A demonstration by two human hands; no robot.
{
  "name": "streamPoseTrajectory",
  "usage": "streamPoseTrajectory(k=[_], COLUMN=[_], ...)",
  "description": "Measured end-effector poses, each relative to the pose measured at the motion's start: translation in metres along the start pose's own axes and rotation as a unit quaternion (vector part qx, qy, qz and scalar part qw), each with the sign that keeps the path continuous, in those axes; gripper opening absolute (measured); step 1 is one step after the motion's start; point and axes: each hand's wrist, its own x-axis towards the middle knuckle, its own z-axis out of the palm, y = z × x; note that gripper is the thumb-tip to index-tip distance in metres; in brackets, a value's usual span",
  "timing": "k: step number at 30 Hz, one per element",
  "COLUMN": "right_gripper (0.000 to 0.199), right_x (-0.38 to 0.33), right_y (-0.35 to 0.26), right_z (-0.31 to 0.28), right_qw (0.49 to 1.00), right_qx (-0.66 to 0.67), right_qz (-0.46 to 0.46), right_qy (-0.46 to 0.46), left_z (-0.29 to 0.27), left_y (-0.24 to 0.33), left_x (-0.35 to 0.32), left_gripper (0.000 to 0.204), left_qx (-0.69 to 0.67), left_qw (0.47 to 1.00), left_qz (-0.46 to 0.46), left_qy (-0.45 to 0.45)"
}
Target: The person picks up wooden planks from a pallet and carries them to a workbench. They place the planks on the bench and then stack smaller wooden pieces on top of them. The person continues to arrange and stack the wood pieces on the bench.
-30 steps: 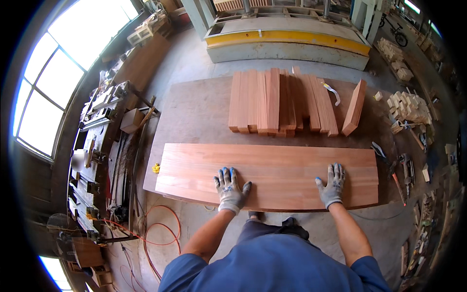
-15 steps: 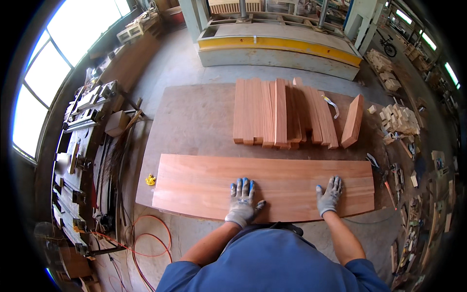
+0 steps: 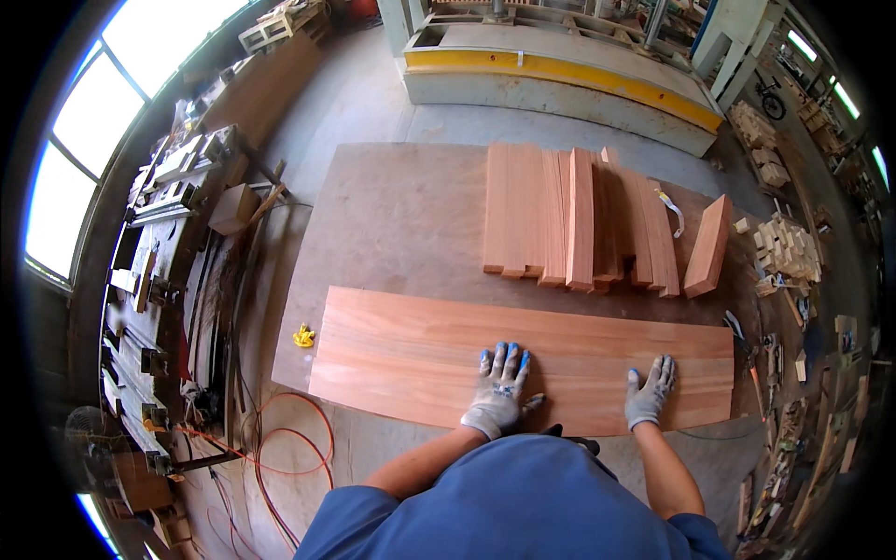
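I see a brown table (image 3: pixel 401 215) filling the middle of the frame. A long wooden panel (image 3: pixel 571 366) lies flat across its lower part, at lower centre. Reddish wooden strips (image 3: pixel 581 219) sit side by side, upper right of centre. On the panel, I see the gloved left hand (image 3: pixel 497 397) flat, fingers spread; the gloved right hand (image 3: pixel 648 397), farther right, lies flat, fingers closer together, thumb apart.

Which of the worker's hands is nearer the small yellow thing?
The left. The left hand rests palm down on the wooden panel, to the right of the small yellow thing; the right hand rests farther right on the same panel.
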Motion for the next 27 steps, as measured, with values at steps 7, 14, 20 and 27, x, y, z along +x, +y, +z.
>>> streamPoseTrajectory(k=[7, 14, 20, 27], right_gripper=[0.08, 0.083, 0.108, 0.07], right_x=[0.001, 0.045, 0.124, 0.166], right_y=[0.007, -0.036, -0.177, -0.195], right_z=[0.001, 0.0, -0.007, 0.022], right_qw=[1.0, 0.995, 0.95, 0.944], right_qx=[-0.015, 0.098, 0.305, 0.313], right_qz=[-0.009, -0.026, -0.053, 0.052], right_qy=[0.009, -0.005, -0.037, -0.086], left_z=[-0.005, -0.004, -0.01, -0.007], left_y=[0.003, 0.008, 0.015, 0.018], left_x=[0.002, 0.003, 0.007, 0.008], left_gripper=[0.087, 0.085, 0.083, 0.081], left_qx=[-0.027, -0.027, -0.01, -0.001], left_qw=[1.0, 0.999, 0.999, 0.998], left_qz=[0.001, -0.002, -0.009, -0.016], left_qy=[0.007, 0.025, 0.037, 0.059])
